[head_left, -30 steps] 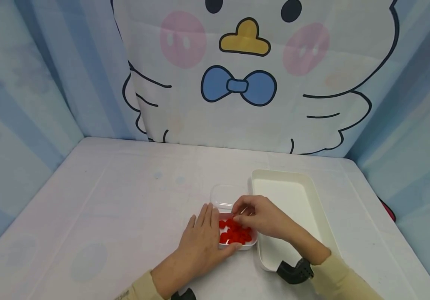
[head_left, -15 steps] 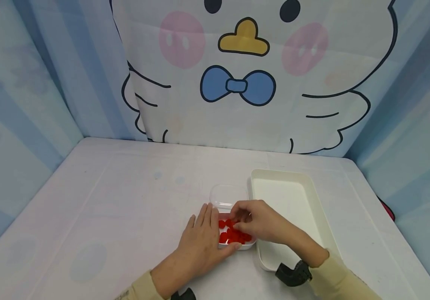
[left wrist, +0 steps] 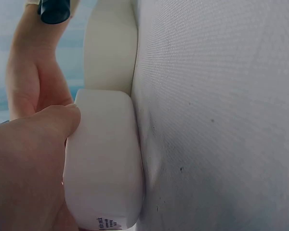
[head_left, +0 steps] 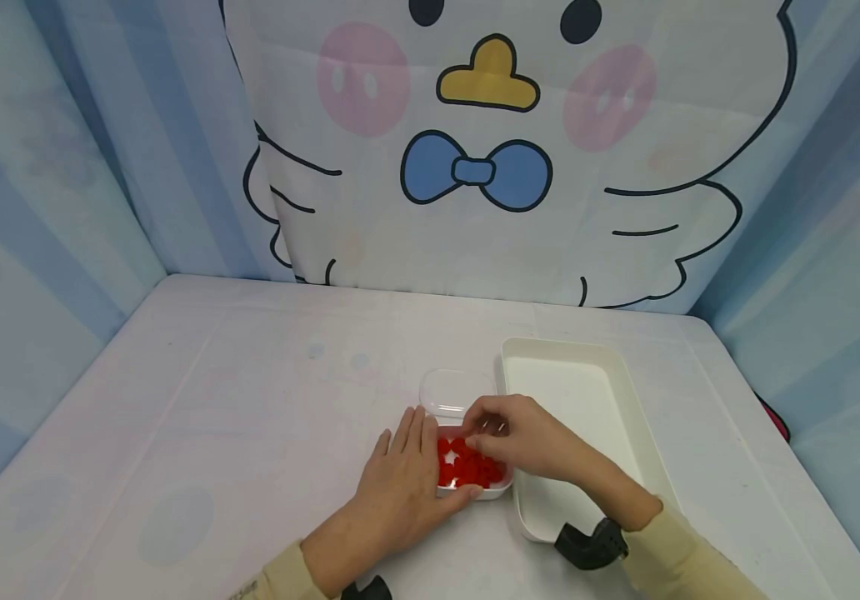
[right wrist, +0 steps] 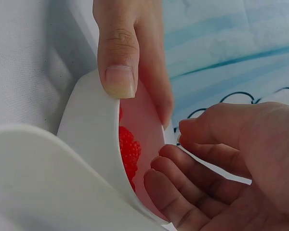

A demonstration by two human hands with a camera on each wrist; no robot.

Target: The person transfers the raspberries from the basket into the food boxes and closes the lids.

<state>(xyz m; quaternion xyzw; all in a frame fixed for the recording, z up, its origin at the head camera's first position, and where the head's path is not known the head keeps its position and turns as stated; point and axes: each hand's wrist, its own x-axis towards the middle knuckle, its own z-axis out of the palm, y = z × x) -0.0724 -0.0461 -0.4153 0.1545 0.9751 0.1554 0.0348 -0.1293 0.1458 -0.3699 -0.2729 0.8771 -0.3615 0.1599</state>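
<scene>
A small white tub (head_left: pixel 493 494) holds several red raspberries (head_left: pixel 475 468), their bumpy surface plain in the right wrist view (right wrist: pixel 129 151). My left hand (head_left: pixel 403 479) lies against the tub's left side with its fingers straight; its thumb (left wrist: pixel 62 118) rests on the near rim. Over the tub's right part is my right hand (head_left: pixel 516 433), fingers loosely bent and their tips by the raspberries. In the right wrist view nothing shows between its thumb and fingers (right wrist: pixel 166 190). Some raspberries are hidden beneath it.
A clear plastic lid (head_left: pixel 456 392) lies just behind the tub. A large white tray (head_left: pixel 568 375) stands close on the right, under my right forearm. The white tabletop (head_left: pixel 212 400) stretches to the left, and a printed curtain (head_left: pixel 475 242) hangs behind it.
My right hand has dipped slightly toward me and come back up over the tub. The raspberries beneath it have shifted a little. My left hand has stayed in place.
</scene>
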